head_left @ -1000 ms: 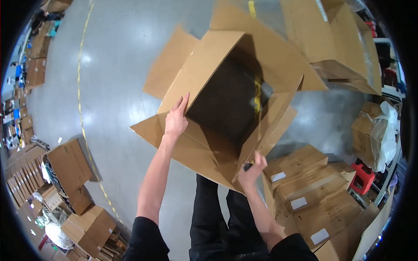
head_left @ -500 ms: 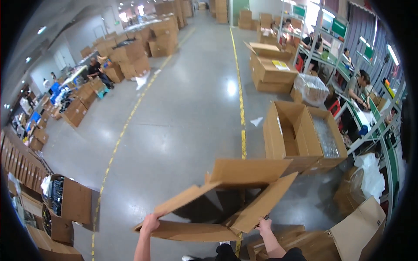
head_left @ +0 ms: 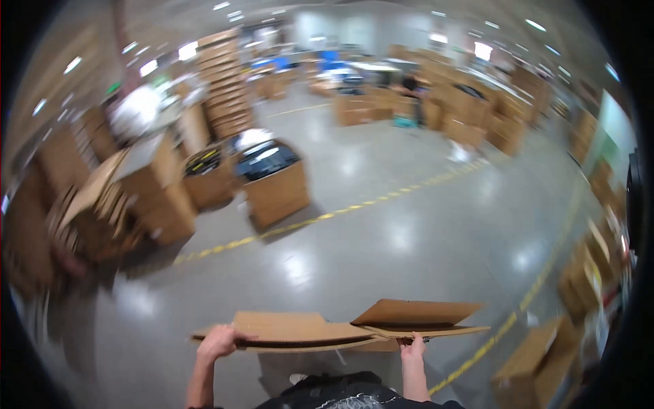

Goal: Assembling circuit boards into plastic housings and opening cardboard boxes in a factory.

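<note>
I hold a large brown cardboard box (head_left: 340,327) out in front of me, seen nearly edge-on with its flaps spread flat. My left hand (head_left: 219,341) grips its left flap edge. My right hand (head_left: 411,347) grips the lower edge near the right of centre. One flap (head_left: 415,312) rises slightly at the right. The inside of the box is hidden from view.
Grey polished floor (head_left: 409,232) with a dashed yellow line (head_left: 320,218). Open cardboard boxes (head_left: 276,180) with dark contents stand ahead left. Stacks of cartons (head_left: 225,82) fill the back, more boxes (head_left: 538,368) at the right, and a person (head_left: 410,85) far off.
The view has swung left across the hall and the picture is blurred. The box has dropped lower and tilted flatter, and both hands stay on its edges.
</note>
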`<state>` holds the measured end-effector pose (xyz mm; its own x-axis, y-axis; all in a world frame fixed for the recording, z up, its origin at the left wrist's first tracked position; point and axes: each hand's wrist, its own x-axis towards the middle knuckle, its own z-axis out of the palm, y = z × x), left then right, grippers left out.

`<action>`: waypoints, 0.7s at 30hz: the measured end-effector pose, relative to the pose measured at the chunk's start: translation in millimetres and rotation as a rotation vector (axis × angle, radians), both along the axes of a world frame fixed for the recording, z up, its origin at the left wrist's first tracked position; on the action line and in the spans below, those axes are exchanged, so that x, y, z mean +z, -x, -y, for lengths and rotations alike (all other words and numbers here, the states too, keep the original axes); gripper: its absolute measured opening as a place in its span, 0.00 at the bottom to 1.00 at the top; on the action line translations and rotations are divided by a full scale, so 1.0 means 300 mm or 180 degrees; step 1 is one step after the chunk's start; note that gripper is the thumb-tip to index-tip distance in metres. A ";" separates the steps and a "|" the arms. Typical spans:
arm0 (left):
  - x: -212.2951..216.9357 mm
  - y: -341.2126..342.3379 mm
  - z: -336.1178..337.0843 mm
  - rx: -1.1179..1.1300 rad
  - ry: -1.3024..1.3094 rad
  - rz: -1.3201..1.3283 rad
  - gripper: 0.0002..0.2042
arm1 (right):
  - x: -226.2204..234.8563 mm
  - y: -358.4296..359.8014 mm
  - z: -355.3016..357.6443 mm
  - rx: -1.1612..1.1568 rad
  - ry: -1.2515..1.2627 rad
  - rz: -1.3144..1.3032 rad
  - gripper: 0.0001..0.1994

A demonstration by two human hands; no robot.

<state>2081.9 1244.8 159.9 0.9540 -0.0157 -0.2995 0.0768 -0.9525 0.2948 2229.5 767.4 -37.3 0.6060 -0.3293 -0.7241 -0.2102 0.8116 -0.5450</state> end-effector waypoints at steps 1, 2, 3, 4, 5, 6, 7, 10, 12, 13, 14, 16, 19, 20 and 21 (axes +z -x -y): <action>0.035 0.087 -0.084 0.0344 -0.0115 -0.0124 0.32 | 0.005 -0.029 -0.147 0.0076 -0.0125 0.0083 0.13; 0.084 0.171 -0.149 0.0618 -0.0141 -0.0085 0.32 | 0.004 -0.063 -0.284 0.0335 -0.0160 0.0013 0.15; 0.114 0.264 -0.207 0.0879 -0.0178 -0.0043 0.32 | 0.001 -0.093 -0.418 0.0660 -0.0119 0.0023 0.15; 0.106 0.382 -0.272 0.1231 0.0058 0.0213 0.33 | -0.001 -0.121 -0.564 0.1024 -0.0249 0.0092 0.15; 0.092 0.496 -0.328 0.1531 0.0060 0.0242 0.33 | -0.002 -0.148 -0.722 0.1358 -0.0392 0.0156 0.15; 0.080 0.615 -0.359 0.1947 0.0164 0.0287 0.32 | 0.018 -0.158 -0.879 0.1761 -0.0426 0.0131 0.14; 0.069 0.719 -0.379 0.2343 0.0263 0.0339 0.32 | 0.032 -0.169 -1.052 0.2032 -0.0433 0.0126 0.14; 0.022 0.982 -0.387 0.3195 0.0140 0.0612 0.30 | 0.037 -0.149 -1.555 0.3191 0.0036 -0.0229 0.12; 0.026 1.069 -0.409 0.3774 0.0117 0.0584 0.29 | 0.037 -0.083 -1.918 0.3812 -0.0127 0.0090 0.10; 0.060 1.079 -0.411 0.4220 0.0069 0.0551 0.28 | -0.003 -0.053 -2.087 0.4042 -0.0249 0.0164 0.10; 0.080 1.089 -0.413 0.4695 0.0015 0.0495 0.27 | 0.047 0.030 -2.258 0.4476 -0.0172 0.0273 0.10; 0.029 1.145 -0.431 0.5230 0.0046 0.0592 0.26 | 0.118 0.165 -2.561 0.5018 -0.0069 0.0304 0.07; 0.027 1.133 -0.460 0.6076 0.0152 0.0907 0.23 | 0.249 0.378 -2.958 0.5411 -0.0388 0.0554 0.07; -0.019 1.150 -0.462 0.6155 0.0194 0.1260 0.20 | 0.303 0.437 -3.082 0.5690 -0.0515 0.0548 0.08; -0.049 1.171 -0.459 0.6195 0.0272 0.1566 0.17 | 0.358 0.491 -3.179 0.5886 -0.0636 0.0752 0.08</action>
<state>1730.5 1382.5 145.1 -0.3050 0.9458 -0.1117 0.7061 0.3032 0.6398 2082.1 1721.1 70.2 0.1313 0.8420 -0.5232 -0.7271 -0.2769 -0.6282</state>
